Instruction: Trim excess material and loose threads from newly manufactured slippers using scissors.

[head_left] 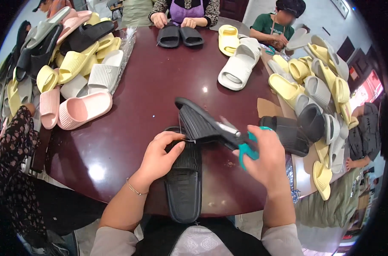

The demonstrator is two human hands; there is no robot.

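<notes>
One black slipper [183, 194] lies on the table in front of me, its heel toward me. A second black slipper [199, 121] is tilted above its toe end, ribbed strap facing me. My left hand [160, 155] is at the strap's lower edge, thumb and forefinger closed on a thin pale strand [189, 140]. My right hand [266, 155] grips scissors [247, 150] with teal handles, fingers in the loops. The scissors' metal blades point left, against the tilted slipper's sole end; their tips are partly blurred.
Piled slippers stand at the left [76, 64] and right [326, 91]. A black slipper [290, 136] lies beyond my right hand. White [240, 64] and yellow slippers [228, 39] lie at the far right. Across the table, a person's hands [175, 21] touch a black pair; another person sits far right.
</notes>
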